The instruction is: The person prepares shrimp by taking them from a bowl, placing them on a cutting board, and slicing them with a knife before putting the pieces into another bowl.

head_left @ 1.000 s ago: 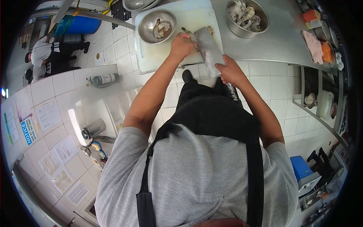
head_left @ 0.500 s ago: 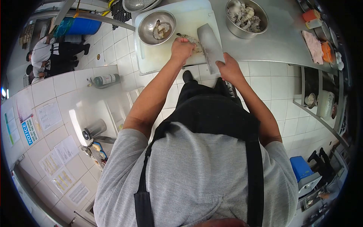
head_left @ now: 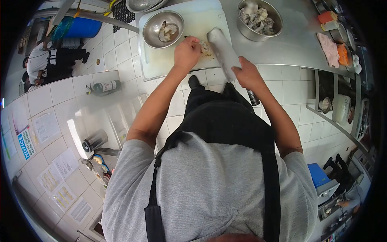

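Note:
My right hand [head_left: 247,74] grips the handle of a broad-bladed cleaver [head_left: 223,51]. Its blade slants over the white cutting board [head_left: 159,66], just right of a shrimp [head_left: 206,49]. The fingers of my left hand [head_left: 187,54] are curled and pinched at the shrimp's left side, covering part of it; a dark tip shows past them. To the left, a steel bowl [head_left: 152,39] on the board holds shrimp [head_left: 167,32]. A deep steel pot [head_left: 258,37] right of the board contains a heap of greyish shrimp-like pieces [head_left: 261,21].
The steel counter [head_left: 294,52] carries a pink cloth [head_left: 327,49] and an orange item [head_left: 343,55] at right. More steel bowls [head_left: 143,5] stand behind the board. Co-workers [head_left: 44,62] are at the far left. A wire-framed shelf [head_left: 336,94] stands below right.
The cleaver has turned, so its blade looks narrower and its handle end shows below my right hand. My left hand has rolled over the shrimp, hiding more of it. The view has shifted slightly.

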